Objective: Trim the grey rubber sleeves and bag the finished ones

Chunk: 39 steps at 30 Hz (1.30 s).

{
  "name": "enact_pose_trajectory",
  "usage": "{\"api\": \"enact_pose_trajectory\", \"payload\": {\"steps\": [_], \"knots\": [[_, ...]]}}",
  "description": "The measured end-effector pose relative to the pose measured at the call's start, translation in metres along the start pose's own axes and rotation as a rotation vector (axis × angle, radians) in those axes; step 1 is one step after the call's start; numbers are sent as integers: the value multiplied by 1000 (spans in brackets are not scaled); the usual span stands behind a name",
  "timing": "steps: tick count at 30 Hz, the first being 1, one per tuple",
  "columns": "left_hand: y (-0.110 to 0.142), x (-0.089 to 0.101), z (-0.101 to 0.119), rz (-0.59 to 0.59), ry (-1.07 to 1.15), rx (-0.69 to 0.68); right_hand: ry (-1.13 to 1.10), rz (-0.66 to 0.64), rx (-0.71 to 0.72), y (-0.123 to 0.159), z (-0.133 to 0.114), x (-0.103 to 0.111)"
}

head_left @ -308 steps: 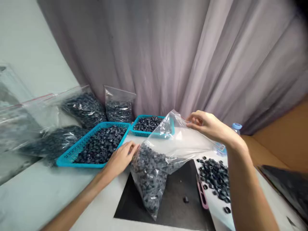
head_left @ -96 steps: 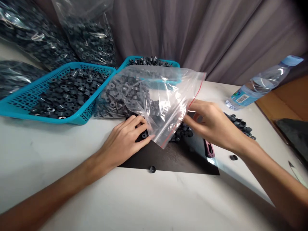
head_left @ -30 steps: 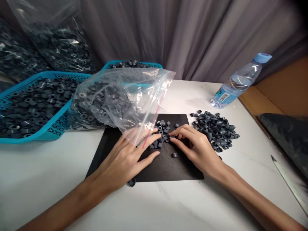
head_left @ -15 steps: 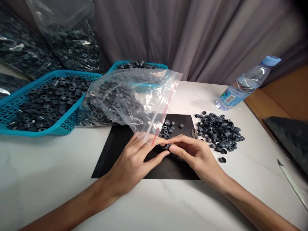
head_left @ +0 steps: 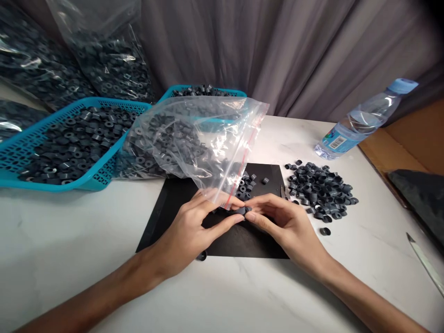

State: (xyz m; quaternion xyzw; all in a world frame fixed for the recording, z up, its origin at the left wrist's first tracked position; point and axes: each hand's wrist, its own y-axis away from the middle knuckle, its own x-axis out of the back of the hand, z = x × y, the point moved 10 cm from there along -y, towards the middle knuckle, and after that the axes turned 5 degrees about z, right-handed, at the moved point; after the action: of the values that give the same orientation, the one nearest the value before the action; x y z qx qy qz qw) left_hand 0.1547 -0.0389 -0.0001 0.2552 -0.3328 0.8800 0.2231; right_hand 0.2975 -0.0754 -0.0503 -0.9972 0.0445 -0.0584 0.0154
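My left hand (head_left: 194,226) and my right hand (head_left: 282,222) meet over a black mat (head_left: 239,240). Small dark grey ring-shaped parts (head_left: 244,210) are pinched between both thumbs and forefingers, touching each other; whether they are joined I cannot tell. A clear zip bag (head_left: 194,138) with a red seal line lies on its side, full of similar parts, and its mouth rests over the back of my left fingers. Behind my fingertips sits a small heap of grey rings (head_left: 245,185) on the mat.
A pile of dark caps (head_left: 321,189) lies right of the mat. A blue basket (head_left: 93,182) of parts stands left, another blue basket (head_left: 166,95) behind the bag. Filled bags (head_left: 107,64) lean at the back left. A water bottle (head_left: 364,120) and a blade-like strip (head_left: 425,263) are right.
A second ago my hands were apart over the heap, the left one with spread fingers. They have come together and now pinch small parts between their fingertips. The view has shifted slightly.
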Motion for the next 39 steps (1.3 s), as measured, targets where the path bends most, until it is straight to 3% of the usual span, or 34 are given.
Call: {"api": "enact_pose_trajectory", "payload": {"steps": [8,13,20,25,29,33,36,39], "knots": [[1,1,8,3,-27,-78,361,12,290,9,-18,-6],[3,0,4,1,-35,-71,426,-20,399,14,-23,-13],[6,-1,6,-150,-197,-152,434,-68,403,16,-22,-17],[7,-3,14,-202,-386,-257,438,-34,394,18,-22,-12],[4,1,10,-257,-399,-196,443,-11,397,19,-22,-8],[8,7,0,-437,-326,-101,428,27,395,18,-22,-3],[18,5,-6,-627,-260,-77,415,49,384,17,-21,-1],[23,0,-8,-744,-203,-58,426,60,361,17,-19,0]]}}
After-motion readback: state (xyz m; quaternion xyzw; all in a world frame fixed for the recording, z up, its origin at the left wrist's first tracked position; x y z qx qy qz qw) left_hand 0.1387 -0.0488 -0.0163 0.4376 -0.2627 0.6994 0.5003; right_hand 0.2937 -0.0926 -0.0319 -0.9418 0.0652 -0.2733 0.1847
